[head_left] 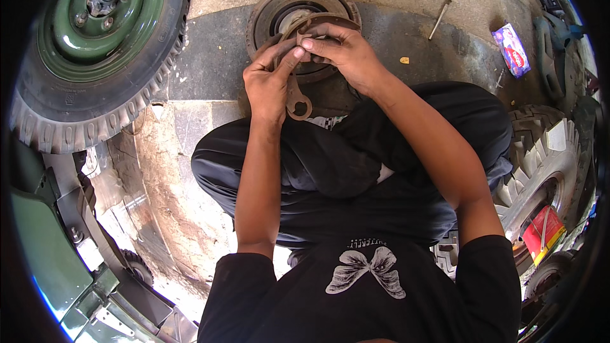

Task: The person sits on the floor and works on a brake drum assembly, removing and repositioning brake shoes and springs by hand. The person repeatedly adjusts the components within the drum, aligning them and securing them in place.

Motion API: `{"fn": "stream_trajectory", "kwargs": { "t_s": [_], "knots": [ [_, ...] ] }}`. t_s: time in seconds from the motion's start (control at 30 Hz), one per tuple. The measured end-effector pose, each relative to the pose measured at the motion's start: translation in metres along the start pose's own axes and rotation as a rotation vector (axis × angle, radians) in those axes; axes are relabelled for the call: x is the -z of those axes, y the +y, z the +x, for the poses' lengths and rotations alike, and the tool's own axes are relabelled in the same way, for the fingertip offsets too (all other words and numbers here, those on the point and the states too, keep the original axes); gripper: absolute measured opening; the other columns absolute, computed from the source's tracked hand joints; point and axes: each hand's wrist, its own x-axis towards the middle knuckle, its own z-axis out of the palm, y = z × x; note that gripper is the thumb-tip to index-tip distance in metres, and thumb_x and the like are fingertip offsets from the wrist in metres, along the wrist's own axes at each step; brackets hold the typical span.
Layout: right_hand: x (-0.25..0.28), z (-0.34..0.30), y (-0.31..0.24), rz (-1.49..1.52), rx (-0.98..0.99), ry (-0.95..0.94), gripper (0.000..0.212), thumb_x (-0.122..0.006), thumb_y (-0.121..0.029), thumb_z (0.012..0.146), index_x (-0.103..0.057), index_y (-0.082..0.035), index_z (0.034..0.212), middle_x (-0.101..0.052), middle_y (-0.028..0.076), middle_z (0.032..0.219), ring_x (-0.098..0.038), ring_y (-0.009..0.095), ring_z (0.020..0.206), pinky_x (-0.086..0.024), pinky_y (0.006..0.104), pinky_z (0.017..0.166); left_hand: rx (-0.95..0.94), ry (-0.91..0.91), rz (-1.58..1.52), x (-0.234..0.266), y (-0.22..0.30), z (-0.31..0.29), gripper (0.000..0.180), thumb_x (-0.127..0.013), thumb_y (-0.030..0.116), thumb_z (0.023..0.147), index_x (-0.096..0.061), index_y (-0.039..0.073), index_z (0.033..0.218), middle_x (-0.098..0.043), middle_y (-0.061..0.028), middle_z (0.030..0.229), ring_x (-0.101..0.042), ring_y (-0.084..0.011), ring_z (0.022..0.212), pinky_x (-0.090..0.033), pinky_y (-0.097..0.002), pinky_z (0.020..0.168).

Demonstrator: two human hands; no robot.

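My left hand (274, 76) and my right hand (343, 54) meet in front of me, both closed on a curved brown metal piece that looks like a brake shoe (297, 96). Its flat lower end, with a round notch, hangs below my left fingers, and its curved band arches up behind my right fingers. Thumbs and fingertips pinch close together at its middle; whether a smaller part sits between them is hidden. Just beyond, a round, rusty drum-like metal disc (260, 19) lies on the ground, partly covered by my hands and the piece.
At the left stands a large tyre on a green wheel (136, 0), with green vehicle bodywork (47, 260) below it. A bolt-like rod (438, 20) and a purple packet (512, 51) lie at the right. Nearer on that side are another tyre (534, 159) and a red-yellow packet (543, 234).
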Motion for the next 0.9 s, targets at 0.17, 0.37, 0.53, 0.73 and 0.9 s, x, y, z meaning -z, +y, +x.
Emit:
{"fn": "stream_trajectory", "kwargs": {
  "t_s": [0.17, 0.37, 0.53, 0.73, 0.9],
  "knots": [
    [0.000, -0.002, 0.006, 0.046, 0.009, -0.024, 0.025, -0.074, -0.022, 0.101, -0.072, -0.005, 0.120, -0.072, 0.001, 0.112, -0.066, 0.010, 0.105, -0.052, 0.0268, 0.093, 0.043, -0.001, -0.074, -0.008, 0.010, -0.003, 0.020, -0.076, 0.000, 0.095, -0.077, -0.007, 0.113, -0.072, -0.0127, 0.113, -0.071, -0.0173, 0.096, -0.057, -0.0289, 0.089],
    [-0.007, 0.003, 0.013, -0.007, 0.238, 0.158, 0.034, -0.084, -0.017, 0.092, -0.070, 0.000, 0.118, -0.073, 0.006, 0.113, -0.068, 0.013, 0.102, -0.057, 0.0290, 0.089, 0.032, 0.015, -0.053, -0.004, 0.004, -0.002, 0.019, -0.076, 0.001, 0.096, -0.078, -0.006, 0.114, -0.071, -0.0134, 0.119, -0.070, -0.0197, 0.105, -0.056, -0.0296, 0.093],
    [-0.005, 0.000, 0.003, 0.003, 0.101, -0.001, 0.037, -0.085, -0.020, 0.091, -0.070, -0.001, 0.121, -0.072, 0.004, 0.108, -0.067, 0.012, 0.097, -0.057, 0.0282, 0.085, 0.006, 0.023, 0.056, 0.002, -0.003, 0.001, 0.021, -0.079, 0.005, 0.094, -0.079, -0.003, 0.114, -0.069, -0.0165, 0.129, -0.066, -0.0238, 0.119, -0.052, -0.0334, 0.103],
    [0.001, -0.002, 0.004, 0.175, 0.026, -0.044, 0.033, -0.080, -0.023, 0.097, -0.072, -0.004, 0.122, -0.071, 0.000, 0.104, -0.065, 0.008, 0.090, -0.054, 0.0255, 0.080, 0.013, -0.015, -0.006, -0.001, -0.001, 0.002, 0.026, -0.086, 0.010, 0.089, -0.080, -0.001, 0.112, -0.069, -0.0190, 0.132, -0.064, -0.0247, 0.125, -0.049, -0.0355, 0.107],
    [0.003, 0.001, 0.000, 0.139, 0.022, 0.000, 0.031, -0.079, -0.022, 0.098, -0.073, -0.004, 0.123, -0.072, -0.001, 0.102, -0.065, 0.007, 0.088, -0.053, 0.0249, 0.079, -0.053, -0.022, 0.053, 0.004, -0.005, 0.003, 0.029, -0.088, 0.012, 0.086, -0.081, 0.000, 0.112, -0.069, -0.0195, 0.131, -0.064, -0.0253, 0.124, -0.049, -0.0366, 0.108]
  ]
}}
